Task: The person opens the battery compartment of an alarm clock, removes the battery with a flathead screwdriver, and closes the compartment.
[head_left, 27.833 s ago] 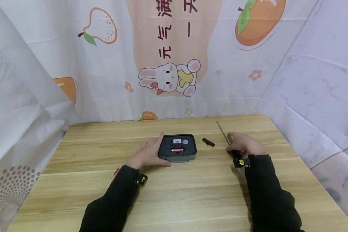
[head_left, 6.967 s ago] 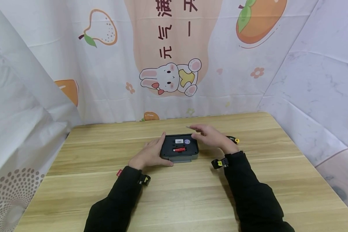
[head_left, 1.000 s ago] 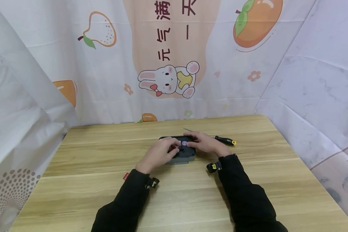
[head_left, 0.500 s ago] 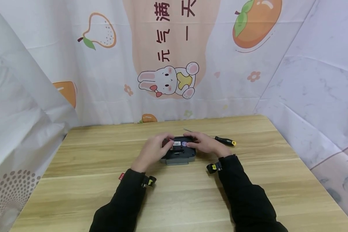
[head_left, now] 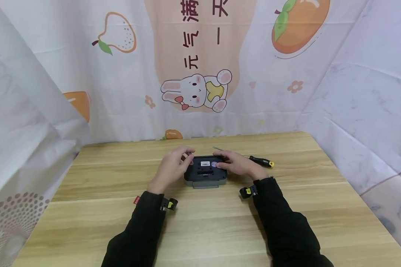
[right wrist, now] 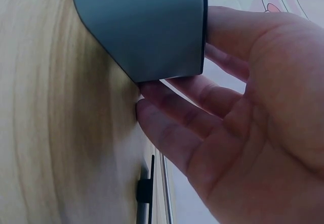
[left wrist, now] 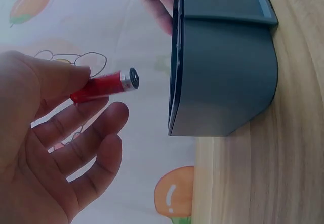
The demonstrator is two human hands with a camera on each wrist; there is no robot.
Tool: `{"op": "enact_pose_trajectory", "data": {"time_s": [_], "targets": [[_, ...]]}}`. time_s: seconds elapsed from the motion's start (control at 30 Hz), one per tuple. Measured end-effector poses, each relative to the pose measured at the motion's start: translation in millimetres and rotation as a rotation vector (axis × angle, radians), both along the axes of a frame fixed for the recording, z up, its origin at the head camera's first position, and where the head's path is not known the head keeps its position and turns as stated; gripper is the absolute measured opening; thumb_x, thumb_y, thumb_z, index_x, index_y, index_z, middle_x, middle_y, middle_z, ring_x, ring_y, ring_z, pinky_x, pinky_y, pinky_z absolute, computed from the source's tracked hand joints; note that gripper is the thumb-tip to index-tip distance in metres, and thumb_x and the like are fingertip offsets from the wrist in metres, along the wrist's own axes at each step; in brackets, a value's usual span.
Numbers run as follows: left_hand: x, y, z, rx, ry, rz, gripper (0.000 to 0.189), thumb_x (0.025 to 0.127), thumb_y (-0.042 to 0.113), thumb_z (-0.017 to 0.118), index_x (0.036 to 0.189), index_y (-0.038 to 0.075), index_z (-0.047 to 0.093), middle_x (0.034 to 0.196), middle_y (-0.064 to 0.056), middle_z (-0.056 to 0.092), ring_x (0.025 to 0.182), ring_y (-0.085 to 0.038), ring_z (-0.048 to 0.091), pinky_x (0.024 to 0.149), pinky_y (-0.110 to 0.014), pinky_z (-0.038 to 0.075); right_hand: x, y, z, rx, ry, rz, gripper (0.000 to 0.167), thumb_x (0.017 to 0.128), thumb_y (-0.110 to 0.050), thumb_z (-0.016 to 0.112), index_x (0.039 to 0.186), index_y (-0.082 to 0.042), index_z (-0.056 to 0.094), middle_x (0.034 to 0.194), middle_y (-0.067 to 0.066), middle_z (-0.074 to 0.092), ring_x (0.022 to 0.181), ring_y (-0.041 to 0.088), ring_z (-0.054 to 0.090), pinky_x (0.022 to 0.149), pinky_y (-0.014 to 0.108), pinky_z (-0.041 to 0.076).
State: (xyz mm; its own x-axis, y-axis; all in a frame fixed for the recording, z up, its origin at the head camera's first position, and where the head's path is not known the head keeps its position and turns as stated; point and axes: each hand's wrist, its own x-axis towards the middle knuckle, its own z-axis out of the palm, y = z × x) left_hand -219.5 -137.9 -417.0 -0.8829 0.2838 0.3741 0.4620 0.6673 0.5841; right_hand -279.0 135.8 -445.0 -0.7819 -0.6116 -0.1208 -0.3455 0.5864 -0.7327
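A dark grey device [head_left: 205, 177] lies back-up on the wooden table [head_left: 204, 230]; its battery slot looks empty in the head view. My left hand [head_left: 173, 165] is raised just left of the device and pinches a red battery [left wrist: 104, 85] between thumb and forefinger, the other fingers loose. My right hand [head_left: 235, 167] rests on the device's right side. Its fingers [right wrist: 172, 118] lie fairly straight along the edge [right wrist: 152, 32] and touch the table.
A black-and-yellow screwdriver [head_left: 260, 161] lies just behind my right hand, shaft pointing left. A small black piece [right wrist: 145, 188] lies on the table beside that shaft. Printed cloth walls [head_left: 200, 74] close in the back and both sides.
My left hand has lifted the red battery out of the device's slot and drawn it up and to the left. My right hand has stayed on the device.
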Motion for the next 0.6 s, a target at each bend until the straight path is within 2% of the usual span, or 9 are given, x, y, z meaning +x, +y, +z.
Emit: {"op": "enact_pose_trajectory", "data": {"time_s": [0.23,0.6], "targets": [[-2.6,-4.7,1.4,0.041,-0.057,0.031,0.021,0.104,0.018,0.061,0.121,0.011,0.071,0.108,-0.002,0.070,0.091,-0.015,0.065,0.081,-0.035,0.055,-1.7,2.4,-1.8,0.007,0.024,0.004,0.053,0.105,-0.027,0.059,0.153,-0.011,0.045,0.152,0.015,0.046,0.132,0.035,0.051,0.107,0.052,0.041],[-1.9,-12.8,2.3,0.078,-0.094,0.070,0.023,0.105,0.021,0.059,0.123,0.011,0.070,0.111,-0.003,0.069,0.090,-0.017,0.064,0.080,-0.036,0.054,3.0,1.5,0.7,-0.007,0.005,-0.006,0.053,0.105,-0.027,0.059,0.153,-0.011,0.046,0.153,0.017,0.044,0.133,0.037,0.049,0.107,0.052,0.041]]}}
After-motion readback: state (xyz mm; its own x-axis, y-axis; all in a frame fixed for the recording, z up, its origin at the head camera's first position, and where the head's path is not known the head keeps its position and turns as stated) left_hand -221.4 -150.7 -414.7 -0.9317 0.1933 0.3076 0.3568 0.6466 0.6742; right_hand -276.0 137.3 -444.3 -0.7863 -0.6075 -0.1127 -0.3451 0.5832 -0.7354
